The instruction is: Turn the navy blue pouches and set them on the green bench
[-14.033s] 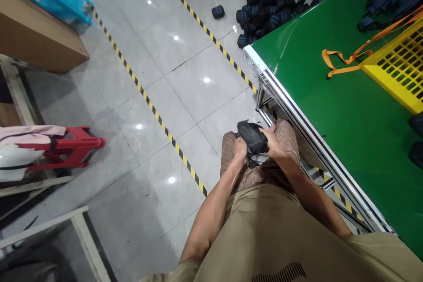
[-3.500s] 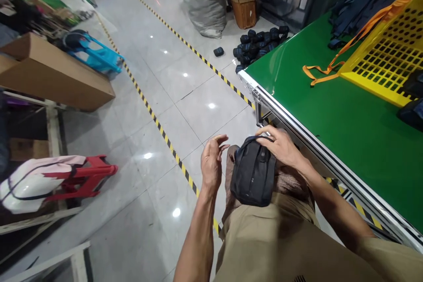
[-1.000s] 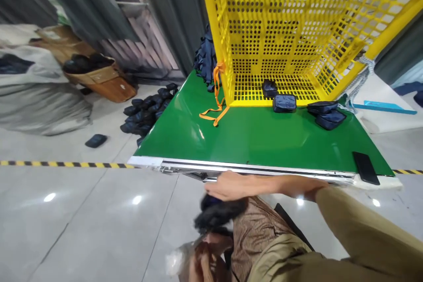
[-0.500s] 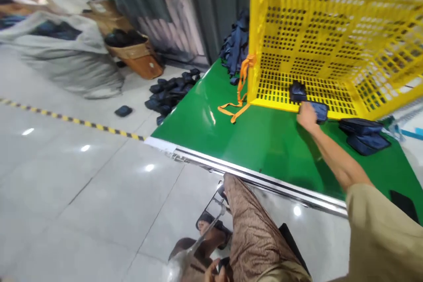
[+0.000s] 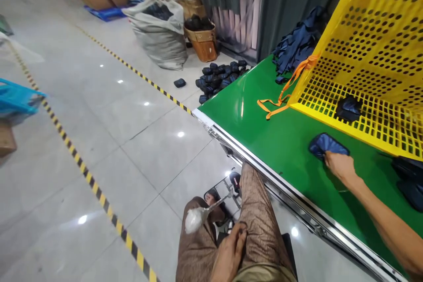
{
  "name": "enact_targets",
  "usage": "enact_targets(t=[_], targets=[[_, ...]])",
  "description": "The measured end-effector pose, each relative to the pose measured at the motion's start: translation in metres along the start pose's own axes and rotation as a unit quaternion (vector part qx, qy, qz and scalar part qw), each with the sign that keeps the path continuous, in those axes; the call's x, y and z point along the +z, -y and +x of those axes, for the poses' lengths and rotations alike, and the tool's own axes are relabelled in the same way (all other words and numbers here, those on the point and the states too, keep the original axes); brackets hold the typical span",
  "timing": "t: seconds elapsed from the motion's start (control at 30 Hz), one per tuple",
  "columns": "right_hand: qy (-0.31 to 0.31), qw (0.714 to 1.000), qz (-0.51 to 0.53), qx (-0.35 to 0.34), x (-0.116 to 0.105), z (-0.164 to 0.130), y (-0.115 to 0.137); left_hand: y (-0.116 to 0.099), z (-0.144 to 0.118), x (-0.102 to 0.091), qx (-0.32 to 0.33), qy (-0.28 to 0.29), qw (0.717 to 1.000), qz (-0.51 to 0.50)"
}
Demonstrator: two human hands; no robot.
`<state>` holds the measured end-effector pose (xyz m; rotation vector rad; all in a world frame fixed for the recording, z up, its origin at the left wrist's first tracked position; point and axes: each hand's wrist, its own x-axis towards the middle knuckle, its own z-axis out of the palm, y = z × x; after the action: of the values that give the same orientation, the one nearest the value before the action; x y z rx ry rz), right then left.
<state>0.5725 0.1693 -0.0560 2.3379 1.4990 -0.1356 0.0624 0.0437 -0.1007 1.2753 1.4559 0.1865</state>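
My right hand (image 5: pixel 342 167) is closed on the near edge of a small dark blue pouch (image 5: pixel 325 143), just over the green table top (image 5: pixel 244 119). Another dark pouch (image 5: pixel 349 108) lies inside the tipped yellow crate (image 5: pixel 304 99), beyond that hand. More dark pouches (image 5: pixel 410 180) sit to its right. Down at my lap, my left hand (image 5: pixel 229 246) rests against my thigh with its fingers curled together. Whatever is between them, if anything, is hidden.
An orange strap (image 5: pixel 280 103) hangs from the crate's corner. Dark blue fabric pieces (image 5: pixel 299 44) are heaped behind. On the floor are a pile of pouches (image 5: pixel 220 77), a full grey sack (image 5: pixel 158 37) and a filled brown basket (image 5: pixel 203 46). A metal rail (image 5: pixel 297 211) edges the table.
My right hand has drawn the blue pouch from the crate's edge toward me over the table. My view has swung left, and more of my left hand shows.
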Motion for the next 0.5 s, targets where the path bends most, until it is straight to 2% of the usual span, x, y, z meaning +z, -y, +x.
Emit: enact_targets(t=[0.1,0.17,0.2,0.23,0.3,0.37,0.43,0.5], targets=[[-0.029,0.994,0.032,-0.104,-0.024,-0.047,0.055,-0.034,-0.005,-0.001,0.065,0.031,0.997,-0.036],[-0.039,0.984,0.118,-0.127,-0.044,-0.079,0.089,-0.057,-0.008,-0.001,0.107,0.018,0.993,-0.049],[-0.023,0.971,0.19,-0.143,-0.055,-0.093,0.104,-0.067,-0.01,-0.002,0.126,-0.001,0.991,-0.05],[0.007,0.948,0.276,-0.16,-0.065,-0.107,0.118,-0.077,-0.012,-0.002,0.148,-0.023,0.987,-0.051],[0.08,0.879,0.433,-0.185,-0.08,-0.13,0.143,-0.09,-0.017,-0.004,0.196,-0.056,0.978,-0.036],[0.135,0.816,0.529,-0.188,-0.087,-0.148,0.165,-0.097,-0.024,-0.005,0.237,-0.062,0.97,-0.002],[0.158,0.789,0.568,-0.175,-0.086,-0.16,0.183,-0.097,-0.03,-0.005,0.266,-0.058,0.962,0.036],[0.157,0.785,0.577,-0.16,-0.082,-0.169,0.196,-0.092,-0.035,-0.003,0.285,-0.066,0.955,0.054]])
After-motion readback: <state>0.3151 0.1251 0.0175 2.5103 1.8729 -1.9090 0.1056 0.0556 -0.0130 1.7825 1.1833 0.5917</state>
